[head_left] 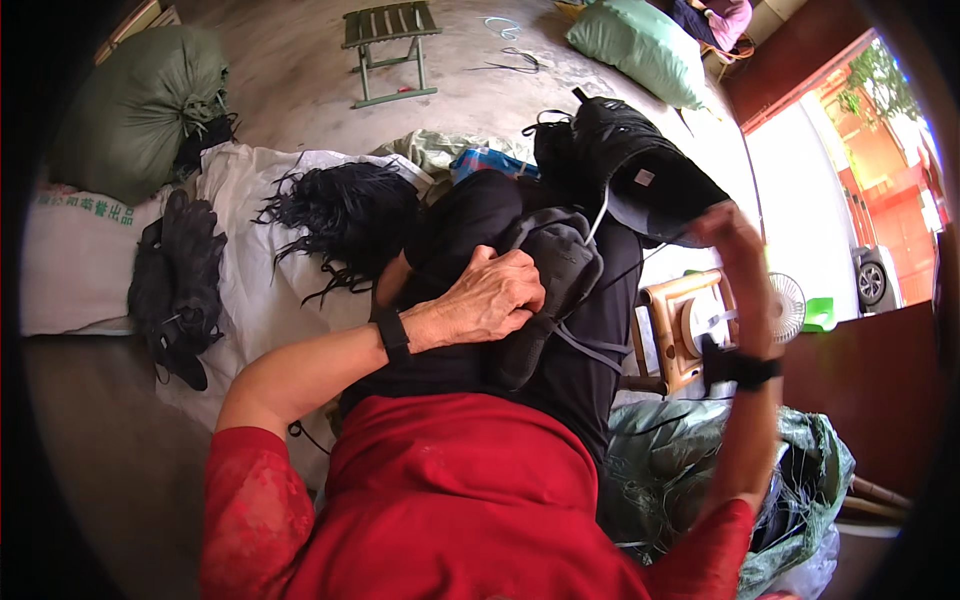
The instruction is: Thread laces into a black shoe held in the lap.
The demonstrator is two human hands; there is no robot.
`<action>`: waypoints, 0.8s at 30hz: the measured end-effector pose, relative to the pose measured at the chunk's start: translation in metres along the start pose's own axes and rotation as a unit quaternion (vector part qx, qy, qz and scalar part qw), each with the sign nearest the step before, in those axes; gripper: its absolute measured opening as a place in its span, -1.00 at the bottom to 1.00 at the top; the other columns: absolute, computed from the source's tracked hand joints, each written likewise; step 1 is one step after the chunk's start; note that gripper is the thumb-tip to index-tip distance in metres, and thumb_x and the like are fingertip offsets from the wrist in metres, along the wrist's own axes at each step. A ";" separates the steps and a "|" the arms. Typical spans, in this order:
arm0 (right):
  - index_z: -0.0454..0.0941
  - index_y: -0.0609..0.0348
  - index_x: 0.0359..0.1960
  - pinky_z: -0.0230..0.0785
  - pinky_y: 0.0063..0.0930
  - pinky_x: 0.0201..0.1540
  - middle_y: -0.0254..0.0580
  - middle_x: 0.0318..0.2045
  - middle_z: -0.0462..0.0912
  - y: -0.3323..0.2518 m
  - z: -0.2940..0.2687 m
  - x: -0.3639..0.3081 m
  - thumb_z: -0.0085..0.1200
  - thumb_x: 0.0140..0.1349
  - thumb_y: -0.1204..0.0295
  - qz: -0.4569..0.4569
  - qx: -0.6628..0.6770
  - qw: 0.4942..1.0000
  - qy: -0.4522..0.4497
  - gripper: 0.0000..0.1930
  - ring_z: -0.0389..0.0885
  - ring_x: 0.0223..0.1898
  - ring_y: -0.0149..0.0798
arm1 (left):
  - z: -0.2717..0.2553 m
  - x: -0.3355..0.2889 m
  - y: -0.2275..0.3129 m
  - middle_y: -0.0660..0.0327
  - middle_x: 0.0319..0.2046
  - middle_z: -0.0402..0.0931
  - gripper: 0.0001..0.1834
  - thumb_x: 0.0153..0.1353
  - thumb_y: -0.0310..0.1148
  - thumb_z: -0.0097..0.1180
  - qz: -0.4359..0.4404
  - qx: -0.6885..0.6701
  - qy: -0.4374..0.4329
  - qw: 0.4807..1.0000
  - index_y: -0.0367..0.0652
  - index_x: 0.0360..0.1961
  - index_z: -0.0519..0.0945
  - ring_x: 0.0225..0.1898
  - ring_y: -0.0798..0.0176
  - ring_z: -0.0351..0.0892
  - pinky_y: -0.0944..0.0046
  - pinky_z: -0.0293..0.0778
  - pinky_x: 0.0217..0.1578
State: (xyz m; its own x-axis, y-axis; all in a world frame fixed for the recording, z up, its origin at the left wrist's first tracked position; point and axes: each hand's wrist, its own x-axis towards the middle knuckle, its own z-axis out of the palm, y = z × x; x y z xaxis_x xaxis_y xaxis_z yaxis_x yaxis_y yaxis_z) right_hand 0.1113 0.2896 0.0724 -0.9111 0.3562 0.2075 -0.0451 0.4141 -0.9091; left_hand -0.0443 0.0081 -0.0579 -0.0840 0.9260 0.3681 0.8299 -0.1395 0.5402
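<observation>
A dark grey shoe upper lies across my lap, with its heel end toward my waist. My left hand is closed on its left edge, fingers curled under and partly hidden. A grey lace trails off its lower right side, and a pale thin strand rises from its upper right. My right hand is raised out to the right, beside the rim of a black bag resting by my knees. Motion smears its fingers, so their grip cannot be made out.
At left, a heap of black laces and dark shoe uppers lie on white cloth. A green sack stands behind. To the right are a bamboo stool, a fan and an open green plastic sack. A folding stool stands ahead.
</observation>
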 end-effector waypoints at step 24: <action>0.44 0.18 -0.26 0.29 -0.68 -0.51 -0.17 -0.29 0.64 0.036 0.089 -0.092 -0.01 0.37 0.33 0.230 0.073 0.964 -0.109 -0.83 0.46 -0.61 -0.51 | 0.016 0.005 0.016 0.28 -0.20 0.37 -0.93 0.04 -0.37 0.21 -0.080 0.028 -0.033 0.996 -0.05 -0.44 0.57 0.14 0.17 0.27 -0.53 -0.17 0.24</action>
State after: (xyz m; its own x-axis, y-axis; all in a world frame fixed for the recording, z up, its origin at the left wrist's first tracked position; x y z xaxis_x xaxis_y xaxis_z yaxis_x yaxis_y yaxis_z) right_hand 0.1574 0.1974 -0.0111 -0.9123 0.2825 -0.2966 0.3416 0.1254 -0.9314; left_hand -0.0229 0.0160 -0.0600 -0.1829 0.9563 0.2283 0.8385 0.0304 0.5441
